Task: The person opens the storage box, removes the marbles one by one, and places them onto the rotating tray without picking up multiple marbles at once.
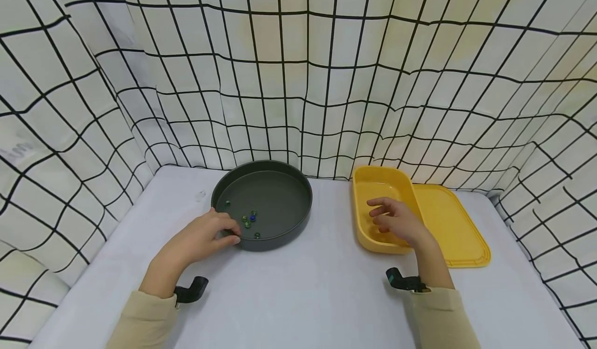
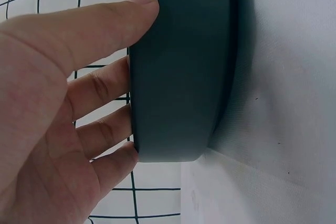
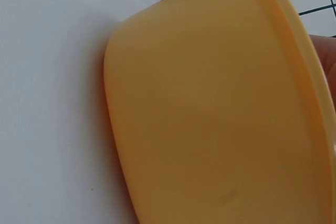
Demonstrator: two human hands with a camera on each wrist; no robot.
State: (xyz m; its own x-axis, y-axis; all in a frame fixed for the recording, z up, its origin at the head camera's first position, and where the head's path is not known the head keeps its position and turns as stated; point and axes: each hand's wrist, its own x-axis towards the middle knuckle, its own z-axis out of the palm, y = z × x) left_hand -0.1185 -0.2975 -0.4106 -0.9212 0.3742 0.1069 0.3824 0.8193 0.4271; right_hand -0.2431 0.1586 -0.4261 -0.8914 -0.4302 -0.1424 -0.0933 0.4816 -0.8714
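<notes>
Well, the left hand (image 1: 205,237) has its grip on the near rim of the dark round pan (image 1: 280,204) — thumb lying along the outside wall, fingers hooked over the edge toward the inside, as the left wrist view shows. Just beyond those fingertips a few small glass marbles (image 1: 249,219) lie loose on the pan floor. The pan looks like stiff metal, not heavy, with a smooth wall that could slip; pinching the rim as it is now seems the sound place to hold, and any tilt would likely send the marbles rolling. They look hard, slick and small enough to need a fingertip pinch one at a time.

The right hand (image 1: 396,222) hovers over the yellow tub (image 1: 373,183), fingers loosely bent and holding nothing — whether it touches the plastic I cannot tell. That tub looks light and a little flexible; its lid (image 1: 454,224) lies flat on the surface just past the hand.
</notes>
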